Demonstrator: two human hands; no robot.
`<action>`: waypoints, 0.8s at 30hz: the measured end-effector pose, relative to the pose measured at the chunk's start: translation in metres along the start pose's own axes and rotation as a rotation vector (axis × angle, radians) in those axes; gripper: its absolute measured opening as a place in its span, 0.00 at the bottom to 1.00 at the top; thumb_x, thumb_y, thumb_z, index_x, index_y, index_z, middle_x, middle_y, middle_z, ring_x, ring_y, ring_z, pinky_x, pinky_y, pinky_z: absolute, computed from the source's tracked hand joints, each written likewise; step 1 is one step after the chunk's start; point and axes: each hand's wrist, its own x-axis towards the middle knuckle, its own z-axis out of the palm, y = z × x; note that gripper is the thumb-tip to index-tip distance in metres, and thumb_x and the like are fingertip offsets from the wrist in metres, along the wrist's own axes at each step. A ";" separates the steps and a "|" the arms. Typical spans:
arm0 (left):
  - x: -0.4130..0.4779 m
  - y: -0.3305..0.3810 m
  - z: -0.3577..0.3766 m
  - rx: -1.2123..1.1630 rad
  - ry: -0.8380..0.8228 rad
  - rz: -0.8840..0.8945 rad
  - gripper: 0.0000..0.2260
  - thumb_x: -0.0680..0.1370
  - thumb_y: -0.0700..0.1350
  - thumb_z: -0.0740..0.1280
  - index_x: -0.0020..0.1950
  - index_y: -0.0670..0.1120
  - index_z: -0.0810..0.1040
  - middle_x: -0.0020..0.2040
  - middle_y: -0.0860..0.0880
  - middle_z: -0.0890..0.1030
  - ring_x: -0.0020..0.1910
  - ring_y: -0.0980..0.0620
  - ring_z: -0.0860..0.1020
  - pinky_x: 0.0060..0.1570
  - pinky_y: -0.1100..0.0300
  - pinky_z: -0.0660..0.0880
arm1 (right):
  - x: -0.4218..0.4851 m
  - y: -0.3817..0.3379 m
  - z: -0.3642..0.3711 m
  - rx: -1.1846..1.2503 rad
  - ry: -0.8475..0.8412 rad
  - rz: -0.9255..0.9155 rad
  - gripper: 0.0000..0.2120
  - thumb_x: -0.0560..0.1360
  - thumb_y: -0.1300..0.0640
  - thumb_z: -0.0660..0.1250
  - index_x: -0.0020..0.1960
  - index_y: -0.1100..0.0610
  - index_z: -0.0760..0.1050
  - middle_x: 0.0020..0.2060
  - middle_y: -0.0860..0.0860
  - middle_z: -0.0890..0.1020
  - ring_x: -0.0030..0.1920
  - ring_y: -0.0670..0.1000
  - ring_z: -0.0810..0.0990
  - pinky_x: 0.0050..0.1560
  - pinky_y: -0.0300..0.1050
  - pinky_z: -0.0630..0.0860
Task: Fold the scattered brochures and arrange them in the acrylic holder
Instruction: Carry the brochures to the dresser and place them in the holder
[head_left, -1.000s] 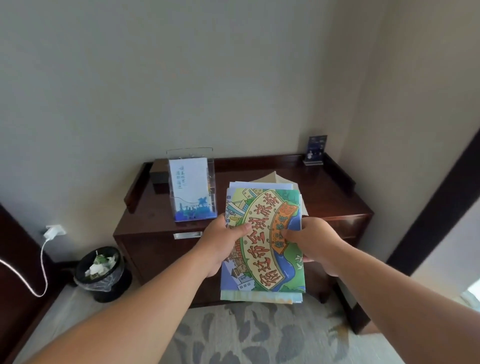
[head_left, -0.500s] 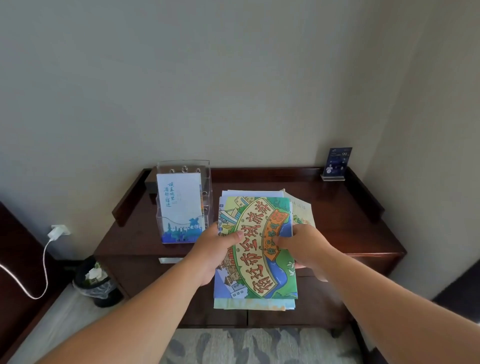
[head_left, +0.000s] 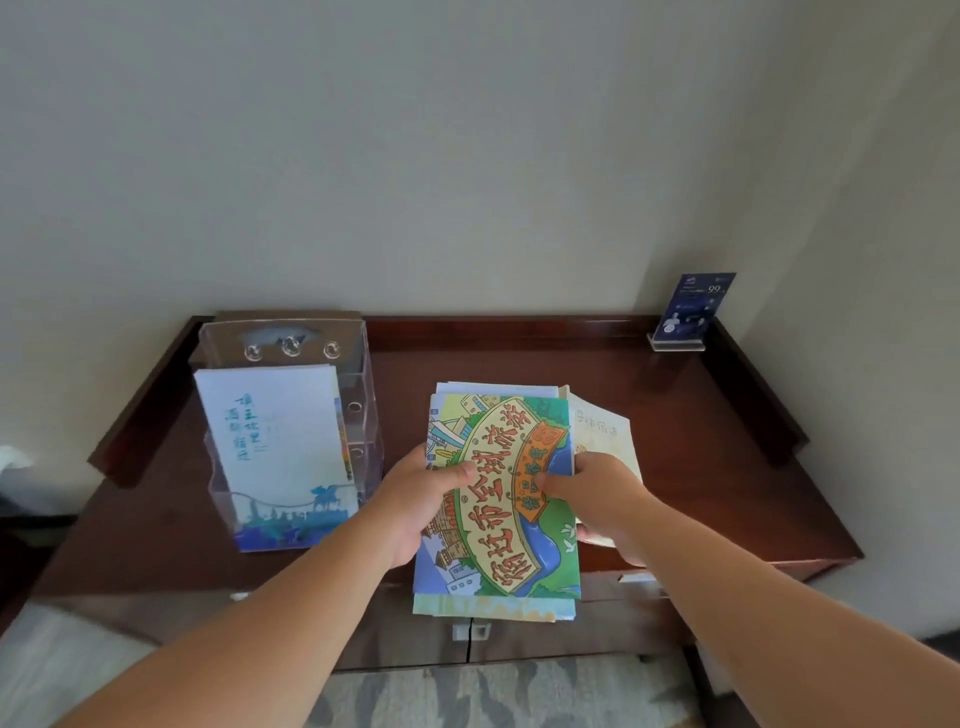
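Closer than half a second ago, the bench (head_left: 701, 441) fills more of the view, the bin and wall charger once at the left have slipped out of it, and both hands keep their hold on the paper

At the left of the bench the acrylic holder (head_left: 283, 338) stands upright with a white and blue brochure (head_left: 270, 441) in its front pocket. A thin coloured edge shows along that brochure's right side, too narrow to make out.

Just right of the holder, the left hand (head_left: 415, 499) grips the left edge of the stack of brochures (head_left: 498, 499). Its thumb lies on the cover and the other fingers curl underneath, hidden. The stack is held flat above the front middle of the bench, its near end past the bench's front edge. Only the cartoon map cover shows whole. The sheets below appear as slim edges at the far and near ends, so their number cannot be told.

The right hand (head_left: 597, 499) pinches the right edge, thumb on the orange banner, its other fingers hidden below. A cream brochure (head_left: 602, 431) juts out beyond it; whether it is gripped with the stack or lies on the bench cannot be told.

At the far right corner stands a small blue sign card (head_left: 691, 309), its print too small to read
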 end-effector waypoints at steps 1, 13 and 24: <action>0.013 0.002 0.000 -0.002 -0.002 -0.013 0.12 0.75 0.42 0.72 0.57 0.50 0.80 0.54 0.49 0.84 0.60 0.44 0.78 0.68 0.40 0.66 | 0.011 -0.003 -0.002 0.014 -0.001 0.016 0.04 0.77 0.53 0.69 0.47 0.53 0.80 0.44 0.49 0.87 0.41 0.48 0.86 0.39 0.46 0.83; 0.077 0.001 0.003 0.011 0.110 -0.125 0.10 0.76 0.42 0.71 0.56 0.52 0.81 0.53 0.50 0.85 0.59 0.46 0.79 0.64 0.43 0.70 | 0.093 -0.016 -0.008 -0.055 -0.139 0.096 0.07 0.80 0.55 0.64 0.47 0.57 0.78 0.42 0.52 0.86 0.42 0.51 0.86 0.37 0.44 0.82; 0.090 -0.006 0.040 0.006 0.187 -0.176 0.10 0.77 0.42 0.70 0.56 0.51 0.81 0.53 0.49 0.85 0.58 0.44 0.79 0.64 0.44 0.70 | 0.119 -0.017 -0.031 -0.236 -0.337 0.195 0.08 0.80 0.49 0.63 0.48 0.53 0.76 0.37 0.49 0.81 0.34 0.50 0.77 0.42 0.50 0.77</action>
